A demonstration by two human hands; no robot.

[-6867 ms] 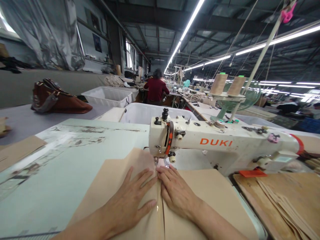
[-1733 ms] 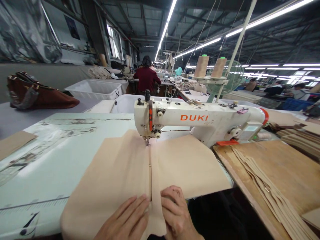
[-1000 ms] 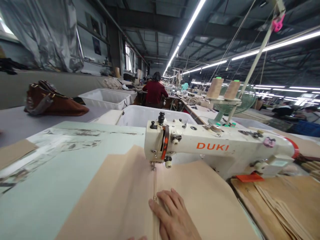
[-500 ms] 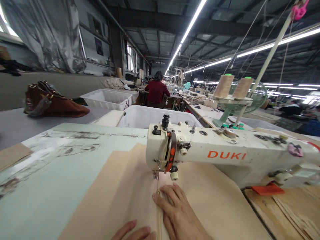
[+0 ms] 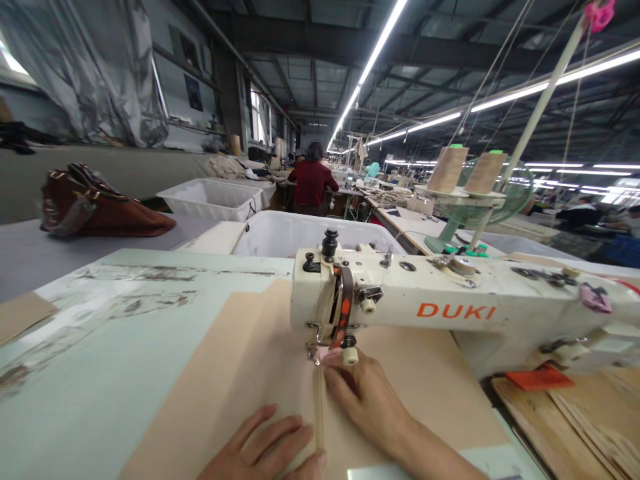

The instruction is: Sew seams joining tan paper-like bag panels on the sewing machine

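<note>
A large tan sheet of material [image 5: 240,373] lies under the needle of a white sewing machine [image 5: 400,293]. A narrow zipper strip [image 5: 319,407] runs along it toward the presser foot [image 5: 315,355]. My left hand [image 5: 270,443] rests flat on the sheet left of the strip, fingers spread, its thumb near the strip's lower end. My right hand [image 5: 373,400] is close by the presser foot on the right side, fingers curled in; the machine's lower knob partly covers the fingertips, so what they hold is hidden.
Two thread cones [image 5: 449,170] stand behind the machine. White plastic bins [image 5: 320,230] sit beyond the table. A brown handbag [image 5: 105,207] lies at the left. Wooden boards and an orange piece [image 5: 540,378] are at the right. A person in dark red [image 5: 314,183] sits farther back.
My right hand has moved forward to the presser foot and curled its fingers. My left hand has come farther into view beside the strip. The sheet has moved away from me.
</note>
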